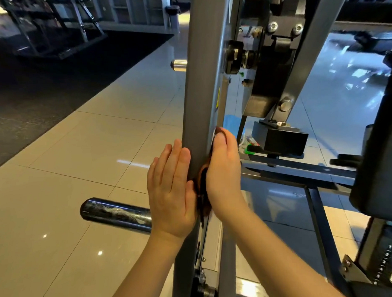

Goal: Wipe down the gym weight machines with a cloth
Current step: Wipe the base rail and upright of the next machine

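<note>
A grey upright post [201, 81] of the weight machine rises through the middle of the view. My left hand [169, 189] lies flat against the post's left side, fingers straight. My right hand [225, 174] presses a dark brown cloth [202, 192] against the post's right side, thumb up along the metal. Only a strip of the cloth shows between my two hands; the rest is hidden under my right palm.
A chrome weight peg [117, 213] sticks out to the left at hand height, a smaller one [179, 65] higher up. Black pivot hardware [265, 57] and a black pad [377, 164] crowd the right. Beige tiles [90, 152] and a dark mat [44, 87] lie left.
</note>
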Tool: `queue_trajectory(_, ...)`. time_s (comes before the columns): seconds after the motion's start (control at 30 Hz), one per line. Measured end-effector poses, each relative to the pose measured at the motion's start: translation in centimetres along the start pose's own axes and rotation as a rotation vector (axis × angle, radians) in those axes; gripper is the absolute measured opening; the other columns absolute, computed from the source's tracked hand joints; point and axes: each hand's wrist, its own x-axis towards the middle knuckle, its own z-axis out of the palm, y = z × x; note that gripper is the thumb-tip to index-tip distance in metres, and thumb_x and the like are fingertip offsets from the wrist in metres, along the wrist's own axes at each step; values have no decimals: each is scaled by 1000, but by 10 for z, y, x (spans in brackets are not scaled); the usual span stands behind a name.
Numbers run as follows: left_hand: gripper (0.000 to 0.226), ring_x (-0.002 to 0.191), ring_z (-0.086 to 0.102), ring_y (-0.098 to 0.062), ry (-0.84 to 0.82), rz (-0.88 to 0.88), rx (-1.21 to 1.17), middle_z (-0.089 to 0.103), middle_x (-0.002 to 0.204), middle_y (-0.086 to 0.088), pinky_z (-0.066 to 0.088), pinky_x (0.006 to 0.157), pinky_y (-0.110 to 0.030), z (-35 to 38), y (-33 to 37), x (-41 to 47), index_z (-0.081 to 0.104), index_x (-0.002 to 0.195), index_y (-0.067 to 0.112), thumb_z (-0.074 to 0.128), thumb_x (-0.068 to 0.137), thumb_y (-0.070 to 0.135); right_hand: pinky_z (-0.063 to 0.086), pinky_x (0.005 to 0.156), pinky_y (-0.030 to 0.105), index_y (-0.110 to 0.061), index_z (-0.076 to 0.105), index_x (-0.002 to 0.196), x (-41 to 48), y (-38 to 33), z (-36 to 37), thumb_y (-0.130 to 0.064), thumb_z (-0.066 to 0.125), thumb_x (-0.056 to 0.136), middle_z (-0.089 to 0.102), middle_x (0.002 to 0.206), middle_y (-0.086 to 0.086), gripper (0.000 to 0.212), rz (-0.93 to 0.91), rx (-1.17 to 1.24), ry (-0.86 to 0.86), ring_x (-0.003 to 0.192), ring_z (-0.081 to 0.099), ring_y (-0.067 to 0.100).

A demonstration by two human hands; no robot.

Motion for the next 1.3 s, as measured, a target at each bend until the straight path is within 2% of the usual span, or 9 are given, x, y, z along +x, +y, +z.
queue_trajectory(0.13, 64, 145, 17, -16, 2, -2, 0, 5, 159, 18, 25, 114, -50, 0, 1, 0, 6, 153, 31, 31, 96, 17, 48, 94, 44, -23, 52, 107, 24, -12, 7, -48, 34, 93, 60, 104, 2, 34, 207, 48, 11, 108, 57, 23)
queue_trajectory(0.3, 54, 146, 16, -15, -1, 4, 22, 5, 159, 17, 16, 119, -39, 1, -1, -1, 5, 153, 31, 26, 103, 26, 43, 78, 17, -32, 47, 119, -15, -7, -3, -34, 30, 105, 55, 108, -8, 22, 90, 55, -36, 102, 53, 6)
queue_trajectory(0.47, 63, 145, 18, -14, 9, -7, 23, 5, 159, 17, 22, 116, -45, -2, 2, -1, 6, 153, 31, 30, 97, 17, 46, 100, 40, -18, 51, 128, 11, -7, 0, -46, 29, 101, 59, 119, 4, 44, 181, 44, -64, 113, 54, 19)
queue_trajectory(0.57, 53, 143, 23, -19, 18, 2, 22, 7, 159, 17, 30, 109, -54, -1, 1, 0, 7, 153, 30, 24, 103, 24, 43, 85, 15, -31, 40, 134, -14, 0, -6, -38, 29, 105, 51, 116, -14, 32, 108, 59, -113, 109, 49, 1)
queue_trajectory(0.7, 56, 143, 22, -18, -38, -85, 54, 13, 158, 14, 28, 110, -52, -8, 13, 0, 15, 151, 30, 30, 98, 19, 38, 72, 2, -29, 41, 133, -3, -7, -13, -32, 26, 106, 51, 112, -15, 31, 83, 23, -158, 106, 49, 1)
queue_trajectory(0.97, 52, 144, 21, -22, -74, -93, 123, 23, 153, 0, 24, 114, -54, -28, 20, 72, 24, 146, 18, 33, 95, 19, 31, 111, 29, -42, 15, 151, -19, -8, -22, -26, 30, 106, 28, 152, -13, 50, 201, 263, -259, 134, 31, 5)
queue_trajectory(1.13, 50, 142, 24, -27, -20, -80, 67, 27, 150, -4, 27, 109, -60, -16, 13, 69, 23, 144, 19, 32, 95, 17, 36, 107, 31, -34, 22, 151, 18, -29, -16, -35, 27, 105, 39, 146, -5, 46, 170, 258, -242, 131, 41, 15)
queue_trajectory(1.23, 48, 142, 25, -26, -6, -69, 63, 28, 149, -5, 27, 110, -59, -15, 11, 68, 20, 144, 24, 31, 97, 20, 43, 95, 20, -38, 25, 148, 10, -25, -11, -29, 33, 104, 46, 129, -20, 46, 120, 329, -256, 117, 46, -1)
queue_trajectory(1.3, 43, 140, 26, -27, -3, -54, 55, 29, 148, -5, 29, 109, -60, -14, 11, 70, 19, 143, 26, 26, 101, 29, 37, 109, 28, -50, 19, 144, -13, -16, -13, -38, 40, 94, 36, 141, -24, 56, 99, 317, -255, 130, 37, -2)
